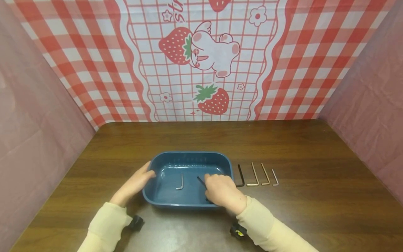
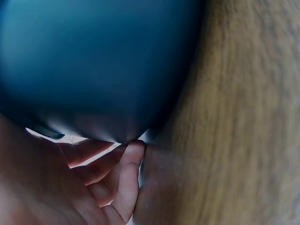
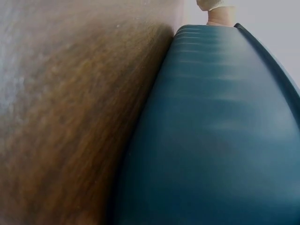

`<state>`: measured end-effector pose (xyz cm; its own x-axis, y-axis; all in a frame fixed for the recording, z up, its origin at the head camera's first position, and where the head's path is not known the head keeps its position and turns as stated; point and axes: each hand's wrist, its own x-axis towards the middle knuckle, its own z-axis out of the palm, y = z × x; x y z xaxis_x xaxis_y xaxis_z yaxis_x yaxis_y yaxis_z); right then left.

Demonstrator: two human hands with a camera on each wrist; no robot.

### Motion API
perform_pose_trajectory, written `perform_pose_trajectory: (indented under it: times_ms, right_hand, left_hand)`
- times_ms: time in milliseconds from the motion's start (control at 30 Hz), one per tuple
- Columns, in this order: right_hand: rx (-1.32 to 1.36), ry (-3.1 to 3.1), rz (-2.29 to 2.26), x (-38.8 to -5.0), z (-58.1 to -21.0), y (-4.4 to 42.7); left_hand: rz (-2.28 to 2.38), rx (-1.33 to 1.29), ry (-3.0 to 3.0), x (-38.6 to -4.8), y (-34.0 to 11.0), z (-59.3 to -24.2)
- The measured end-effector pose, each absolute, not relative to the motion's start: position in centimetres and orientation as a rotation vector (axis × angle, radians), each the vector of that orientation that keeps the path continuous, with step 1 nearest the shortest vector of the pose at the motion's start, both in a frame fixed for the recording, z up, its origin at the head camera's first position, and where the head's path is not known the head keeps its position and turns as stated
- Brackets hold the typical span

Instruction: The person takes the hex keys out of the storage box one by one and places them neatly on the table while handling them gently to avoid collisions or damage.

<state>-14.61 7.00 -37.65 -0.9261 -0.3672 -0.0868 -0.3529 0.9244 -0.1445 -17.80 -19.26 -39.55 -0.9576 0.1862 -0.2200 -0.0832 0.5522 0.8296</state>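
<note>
The left hand grips the left end of the blue tray, its thumb over the rim and its fingers bent against the outside wall. The right hand reaches over the tray's near right corner, fingers curled in a pinch on a black Allen key. One end of that key pokes out to the left of the fingers, inside the right half of the tray; the rest is hidden by the hand. Left of it, near the middle of the tray, a silver Allen key lies on the tray floor.

Pale yellow sleeves cover both forearms, with a small dark device at each wrist, on the near side of the tray. Just beyond the tray's right end stands a row of keys: a second black key, two gold-coloured keys and, farthest from the tray, a small silver key. Tray and row rest on a brown wooden table. Behind the tray hangs a red-and-white checked cloth printed with strawberries; plain pink cloths hang to either side.
</note>
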Motion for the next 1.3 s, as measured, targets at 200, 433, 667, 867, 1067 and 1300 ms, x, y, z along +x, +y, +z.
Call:
perform_pose_trajectory:
  times_ms: [200, 433, 667, 867, 1067, 1300]
  right_hand:
    - [-0.58, 2.977, -0.18, -14.47, -37.55, 7.06]
    - [-0.603, 2.989, -0.155, -14.27, -37.45, 7.12]
    - [-0.65, 3.005, -0.146, -14.26, -37.51, 7.27]
    - [-0.664, 2.988, -0.176, -14.37, -37.49, 7.24]
    - [-0.678, 3.03, -0.235, -14.39, -37.69, 7.28]
    - [-0.694, 3.095, -0.341, -14.5, -37.85, 7.35]
  left_hand:
    - [1.353, 0.077, 2.505, -17.89, -19.36, -39.57]
    - [1.343, 0.088, 2.505, -17.79, -19.36, -39.45]
    - [1.338, 0.087, 2.506, -17.68, -19.31, -39.34]
    - [1.35, 0.093, 2.507, -17.64, -19.3, -39.29]
    - [1.353, 0.095, 2.521, -17.72, -19.32, -39.47]
    - [1.34, 0.083, 2.513, -17.74, -19.3, -39.4]
